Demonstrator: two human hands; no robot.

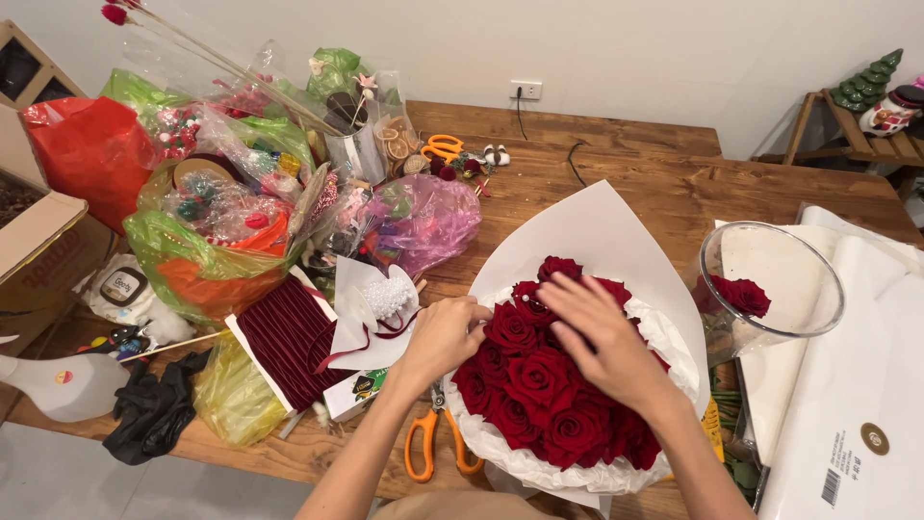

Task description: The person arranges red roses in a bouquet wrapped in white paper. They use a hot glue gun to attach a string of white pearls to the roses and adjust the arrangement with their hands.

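Hands on a bouquet of red roses point(549, 385) wrapped in white paper point(602, 226).

We rest our right hand point(606, 337) flat on the blooms, grip spread apart; our left hand point(445, 332) pinches the wrap's left edge. The bouquet lies on the tabletop point(654, 164), blooms facing up, paper fanning away from us. Left of the left grip lie a maroon ribbon card point(284, 342) and orange scissors point(428, 448); right of the right grip stands a glass vase point(770, 289).

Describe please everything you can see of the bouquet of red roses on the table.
The rose bouquet is a dense dome of dark red, velvety blooms, wrapped in white crinkled tissue and stiff white paper that rises behind it. It lies on the wooden table. The left hand touches its left edge; the right hand rests flat on the blooms.
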